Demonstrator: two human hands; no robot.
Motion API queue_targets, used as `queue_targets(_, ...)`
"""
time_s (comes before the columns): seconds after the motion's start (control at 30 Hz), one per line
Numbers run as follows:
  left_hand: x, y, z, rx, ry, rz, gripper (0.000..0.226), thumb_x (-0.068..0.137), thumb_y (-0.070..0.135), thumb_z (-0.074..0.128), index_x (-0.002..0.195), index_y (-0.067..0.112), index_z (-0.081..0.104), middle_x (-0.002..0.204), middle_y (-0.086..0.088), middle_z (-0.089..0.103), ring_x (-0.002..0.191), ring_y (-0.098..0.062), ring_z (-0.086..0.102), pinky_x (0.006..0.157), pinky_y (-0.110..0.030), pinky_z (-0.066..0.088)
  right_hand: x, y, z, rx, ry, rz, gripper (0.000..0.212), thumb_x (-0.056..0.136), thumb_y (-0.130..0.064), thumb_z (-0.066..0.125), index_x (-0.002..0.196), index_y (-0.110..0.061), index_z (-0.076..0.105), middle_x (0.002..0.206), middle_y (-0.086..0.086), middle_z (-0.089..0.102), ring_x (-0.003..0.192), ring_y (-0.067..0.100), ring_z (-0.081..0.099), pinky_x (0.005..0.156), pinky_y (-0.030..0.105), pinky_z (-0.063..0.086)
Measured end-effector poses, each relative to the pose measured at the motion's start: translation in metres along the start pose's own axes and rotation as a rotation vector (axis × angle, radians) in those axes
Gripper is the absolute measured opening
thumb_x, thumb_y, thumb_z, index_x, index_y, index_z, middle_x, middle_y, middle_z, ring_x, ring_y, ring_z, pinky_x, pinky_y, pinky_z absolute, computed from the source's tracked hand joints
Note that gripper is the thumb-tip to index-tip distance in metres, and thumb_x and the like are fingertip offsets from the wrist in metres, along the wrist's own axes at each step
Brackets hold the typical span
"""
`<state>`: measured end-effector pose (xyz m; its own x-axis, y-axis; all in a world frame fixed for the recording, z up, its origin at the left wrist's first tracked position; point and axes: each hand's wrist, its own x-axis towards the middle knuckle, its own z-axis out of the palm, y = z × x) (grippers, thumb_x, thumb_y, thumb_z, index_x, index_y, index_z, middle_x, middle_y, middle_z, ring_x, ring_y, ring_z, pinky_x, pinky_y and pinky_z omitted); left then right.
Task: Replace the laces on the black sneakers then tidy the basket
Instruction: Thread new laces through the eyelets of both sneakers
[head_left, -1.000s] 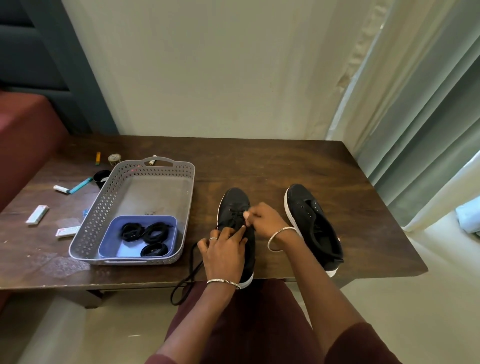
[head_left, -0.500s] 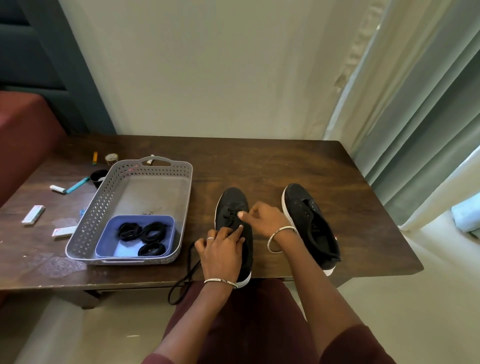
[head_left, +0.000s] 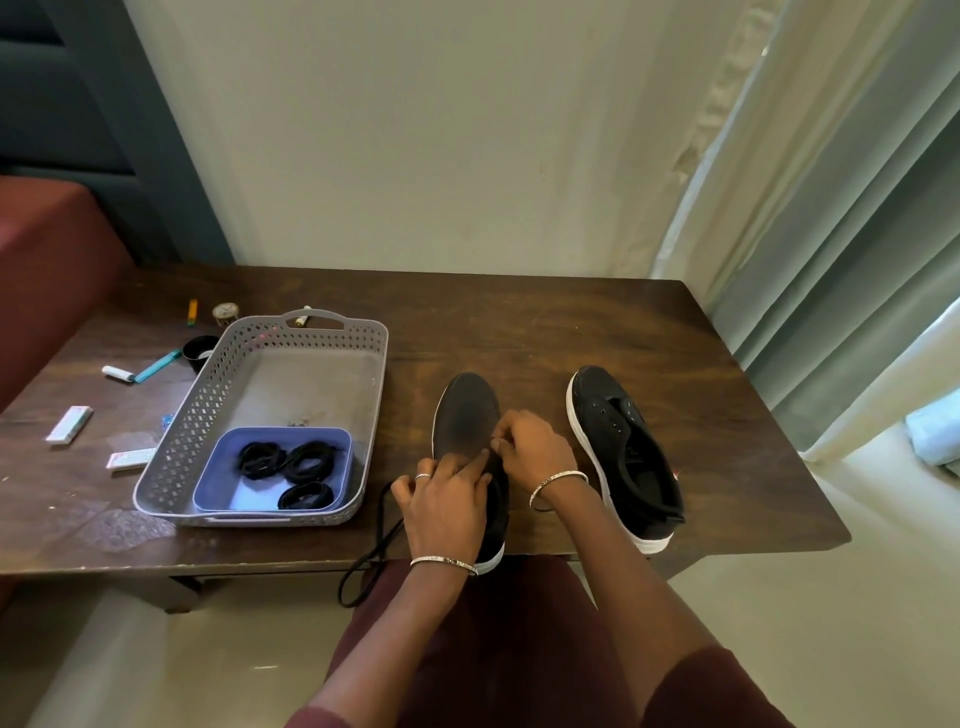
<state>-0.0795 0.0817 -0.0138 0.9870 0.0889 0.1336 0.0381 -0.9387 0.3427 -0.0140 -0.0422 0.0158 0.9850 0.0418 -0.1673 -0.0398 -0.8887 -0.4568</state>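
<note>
Two black sneakers with white soles stand on the wooden table. The left sneaker (head_left: 465, 415) is under both my hands. My left hand (head_left: 447, 499) rests on its middle, fingers curled over the upper. My right hand (head_left: 530, 447) pinches something small at the eyelets, likely the lace. A black lace (head_left: 371, 551) trails off the table's front edge in a loop. The right sneaker (head_left: 618, 441) has no lace and stands apart. The grey basket (head_left: 291, 364) holds a blue tray (head_left: 223, 467) with three coiled black laces (head_left: 291, 465).
Small items lie left of the basket: a white eraser (head_left: 70, 423), a teal pen (head_left: 153, 366), a black cap (head_left: 200, 351), an orange stick (head_left: 192, 312), a small round object (head_left: 226, 310). A red seat is at far left. Curtains hang at right.
My right hand has moved from the sneaker's upper eyelets a little toward me and now pinches close to my left fingertips. The camera has shifted slightly.
</note>
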Motion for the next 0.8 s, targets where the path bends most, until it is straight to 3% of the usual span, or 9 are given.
queue_targets(0.07, 0.000, 0.000, -0.001, 0.001, -0.005, 0.003, 0.035, 0.099, 0.045, 0.047, 0.134, 0.047, 0.055, 0.119, 0.017, 0.062, 0.109, -0.013, 0.050, 0.085, -0.037, 0.025, -0.003, -0.004, -0.005, -0.111, 0.177, -0.041, 0.006, 0.094, -0.023, 0.057, 0.095, -0.029, 0.058, 0.112, -0.006, 0.056, 0.112, 0.019, 0.048, 0.093, 0.044, 0.040)
queue_targets(0.17, 0.000, -0.001, -0.001, -0.008, 0.001, -0.003, 0.035, 0.099, 0.045, 0.048, 0.134, 0.047, 0.056, 0.119, 0.017, 0.063, 0.110, -0.013, 0.051, 0.086, -0.037, 0.025, -0.007, -0.008, -0.011, 0.008, 0.345, -0.103, 0.016, 0.092, -0.017, 0.059, 0.091, -0.033, 0.056, 0.106, -0.017, 0.056, 0.112, 0.009, 0.038, 0.090, 0.038, 0.025)
queue_targets(0.23, 0.000, -0.001, 0.000, -0.007, -0.008, 0.000, 0.035, 0.100, 0.045, 0.047, 0.134, 0.047, 0.054, 0.121, 0.017, 0.062, 0.111, -0.012, 0.050, 0.086, -0.037, 0.025, -0.010, -0.003, -0.002, 0.230, 0.277, -0.089, 0.022, 0.090, -0.014, 0.055, 0.084, -0.035, 0.051, 0.090, -0.018, 0.064, 0.106, 0.005, 0.050, 0.091, 0.038, 0.026)
queue_targets(0.3, 0.000, -0.001, 0.000, -0.019, -0.010, -0.003, 0.035, 0.099, 0.044, 0.048, 0.134, 0.047, 0.055, 0.119, 0.017, 0.063, 0.110, -0.013, 0.050, 0.087, -0.038, 0.026, -0.015, 0.003, 0.006, 0.513, 0.214, 0.016, 0.014, 0.086, -0.022, 0.050, 0.079, -0.035, 0.050, 0.069, -0.011, 0.069, 0.085, 0.011, 0.065, 0.090, 0.044, 0.040)
queue_targets(0.37, 0.000, -0.001, 0.001, -0.034, -0.004, -0.008, 0.034, 0.099, 0.044, 0.050, 0.132, 0.046, 0.057, 0.116, 0.017, 0.063, 0.109, -0.014, 0.051, 0.088, -0.039, 0.026, -0.017, 0.009, 0.004, 0.640, 0.220, 0.118, 0.015, 0.084, -0.023, 0.051, 0.070, -0.028, 0.055, 0.058, -0.003, 0.067, 0.065, 0.017, 0.065, 0.076, 0.043, 0.050)
queue_targets(0.43, 0.000, -0.001, 0.002, -0.036, 0.001, -0.011, 0.034, 0.098, 0.044, 0.051, 0.131, 0.046, 0.058, 0.115, 0.017, 0.063, 0.109, -0.014, 0.051, 0.088, -0.039, 0.025, -0.016, 0.012, -0.002, 0.707, 0.197, 0.180, 0.024, 0.084, -0.011, 0.055, 0.062, -0.020, 0.058, 0.055, 0.002, 0.063, 0.052, 0.016, 0.060, 0.060, 0.034, 0.050)
queue_targets(0.53, 0.000, -0.001, 0.002, -0.033, -0.006, -0.019, 0.034, 0.099, 0.045, 0.049, 0.132, 0.048, 0.056, 0.117, 0.018, 0.062, 0.111, -0.013, 0.050, 0.090, -0.038, 0.024, -0.012, 0.012, -0.006, 0.798, 0.060, 0.226, 0.013, 0.081, -0.025, 0.063, 0.077, -0.013, 0.060, 0.059, 0.014, 0.065, 0.048, 0.018, 0.058, 0.059, 0.033, 0.049)
queue_targets(0.67, 0.000, -0.001, 0.002, -0.042, -0.020, -0.026, 0.035, 0.100, 0.045, 0.046, 0.134, 0.049, 0.054, 0.121, 0.019, 0.061, 0.114, -0.012, 0.048, 0.092, -0.039, 0.024, -0.002, 0.003, 0.002, 0.591, -0.033, 0.224, 0.035, 0.091, -0.047, 0.064, 0.082, -0.013, 0.067, 0.061, 0.007, 0.070, 0.059, 0.021, 0.067, 0.068, 0.036, 0.058)
queue_targets(0.8, 0.000, -0.002, 0.002, -0.049, -0.019, -0.027, 0.035, 0.100, 0.044, 0.046, 0.134, 0.049, 0.053, 0.121, 0.018, 0.061, 0.114, -0.013, 0.048, 0.094, -0.040, 0.024, 0.008, -0.005, 0.007, 0.344, -0.013, 0.185, 0.030, 0.093, -0.035, 0.064, 0.073, -0.013, 0.068, 0.078, 0.008, 0.072, 0.079, 0.024, 0.068, 0.076, 0.037, 0.054)
